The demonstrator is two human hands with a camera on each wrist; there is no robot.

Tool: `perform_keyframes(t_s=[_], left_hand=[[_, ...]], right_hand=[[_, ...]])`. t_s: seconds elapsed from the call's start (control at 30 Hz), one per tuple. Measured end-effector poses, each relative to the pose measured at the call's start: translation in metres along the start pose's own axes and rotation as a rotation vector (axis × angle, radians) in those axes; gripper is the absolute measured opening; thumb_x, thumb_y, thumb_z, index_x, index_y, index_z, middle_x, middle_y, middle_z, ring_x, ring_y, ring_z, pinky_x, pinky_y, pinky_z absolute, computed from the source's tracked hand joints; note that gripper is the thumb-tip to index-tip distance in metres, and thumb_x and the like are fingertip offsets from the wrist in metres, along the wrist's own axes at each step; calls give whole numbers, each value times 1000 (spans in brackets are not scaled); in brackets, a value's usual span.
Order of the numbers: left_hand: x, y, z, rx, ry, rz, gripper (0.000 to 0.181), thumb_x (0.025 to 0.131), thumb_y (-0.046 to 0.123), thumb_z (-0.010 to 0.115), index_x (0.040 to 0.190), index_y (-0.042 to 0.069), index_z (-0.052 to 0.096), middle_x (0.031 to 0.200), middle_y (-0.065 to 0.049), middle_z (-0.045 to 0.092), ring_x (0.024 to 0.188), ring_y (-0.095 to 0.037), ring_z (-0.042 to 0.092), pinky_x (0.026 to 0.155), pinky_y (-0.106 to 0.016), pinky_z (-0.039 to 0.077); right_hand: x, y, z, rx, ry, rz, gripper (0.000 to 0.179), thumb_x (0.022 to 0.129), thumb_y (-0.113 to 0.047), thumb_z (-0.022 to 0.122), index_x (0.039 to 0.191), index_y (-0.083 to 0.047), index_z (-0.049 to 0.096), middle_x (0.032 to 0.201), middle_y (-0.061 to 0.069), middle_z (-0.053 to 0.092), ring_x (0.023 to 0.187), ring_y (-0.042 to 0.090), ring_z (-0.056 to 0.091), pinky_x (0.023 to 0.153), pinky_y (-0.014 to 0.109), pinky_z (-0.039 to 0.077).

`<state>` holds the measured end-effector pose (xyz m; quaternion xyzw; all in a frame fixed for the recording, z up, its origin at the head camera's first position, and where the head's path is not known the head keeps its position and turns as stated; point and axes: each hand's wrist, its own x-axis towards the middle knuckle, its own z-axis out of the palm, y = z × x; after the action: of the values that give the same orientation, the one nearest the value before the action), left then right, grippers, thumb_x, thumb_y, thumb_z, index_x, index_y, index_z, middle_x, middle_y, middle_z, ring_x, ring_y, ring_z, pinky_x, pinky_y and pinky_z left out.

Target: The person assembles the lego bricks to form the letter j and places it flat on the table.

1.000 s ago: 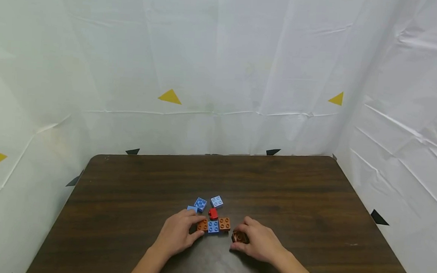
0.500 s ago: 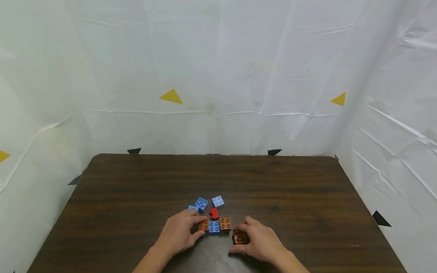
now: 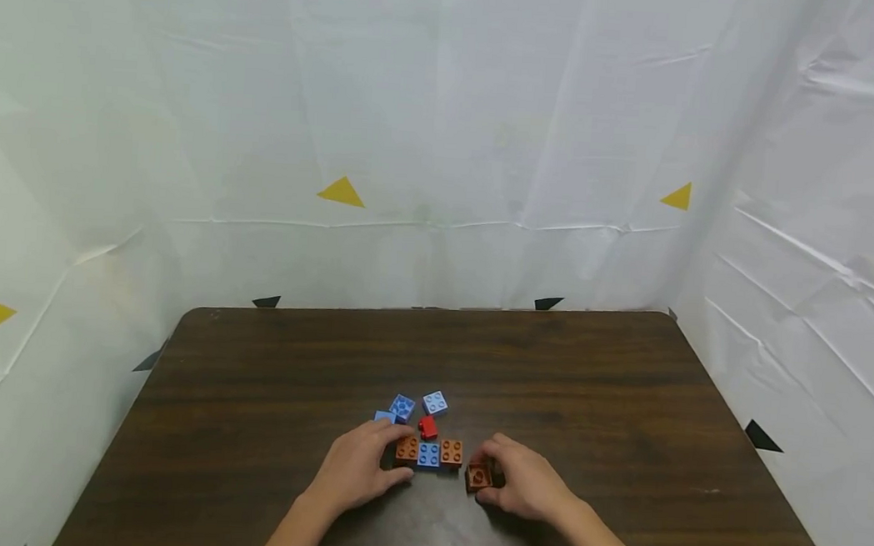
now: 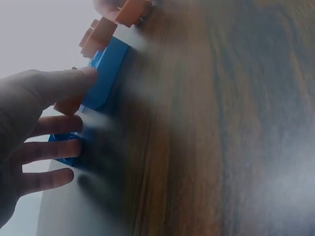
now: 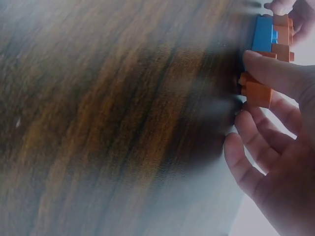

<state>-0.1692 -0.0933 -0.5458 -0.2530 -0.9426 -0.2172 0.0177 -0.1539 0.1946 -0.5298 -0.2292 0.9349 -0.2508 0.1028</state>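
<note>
In the head view my left hand [image 3: 350,470] stands at the left end of a small toy brick build. Its thumb and index finger lie on either side of an orange brick [image 3: 407,450]. Beside that come a blue brick [image 3: 429,455] and a second orange brick [image 3: 452,453]; from the left wrist view, the orange ones sit on a longer blue piece [image 4: 109,73]. To the right, my right hand [image 3: 528,481] holds a loose orange-brown brick [image 3: 479,477] between thumb and fingers, its hollow underside facing up and its studs [image 5: 242,84] toward the table.
Behind the build lie a red piece [image 3: 427,427], a pale blue brick [image 3: 435,402] and a blue brick [image 3: 402,407]. Another blue brick [image 3: 385,416] is partly covered by my left hand. White sheeting [image 3: 445,140] rises behind the dark wooden table [image 3: 588,382].
The right hand has drawn back slightly rightward along the loose brick, uncovering more of it; the brick has turned a little. The left thumb has moved slightly away from the left orange brick.
</note>
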Motion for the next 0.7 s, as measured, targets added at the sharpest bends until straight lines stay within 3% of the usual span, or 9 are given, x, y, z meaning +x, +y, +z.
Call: perform_keyframes(t_s=[0.2,0.47,0.7], left_hand=[[5,10,6,-23,52,22,59,79,49,79,128,20,65,111,7,62,98,-11,59,81,-37,51],[11,22,24,14,97,85,39,80,43,79,112,22,73,102,10,64,90,-9,57,75,-32,50],[5,19,24,-27,37,27,37,81,44,79,113,25,73,102,13,62,92,-7,54,76,-31,49]], right_hand=[[0,3,-1,136,1,25,36,77,-23,84,106,-19,64,92,-10,58,79,10,56,68,32,46],[-2,6,-1,227,39,-17,37,78,-17,83,110,-13,66,95,-5,60,79,13,57,68,29,46],[-1,7,-3,236,125,-6,37,78,-17,84,112,-11,69,99,-5,57,88,15,57,72,31,49]])
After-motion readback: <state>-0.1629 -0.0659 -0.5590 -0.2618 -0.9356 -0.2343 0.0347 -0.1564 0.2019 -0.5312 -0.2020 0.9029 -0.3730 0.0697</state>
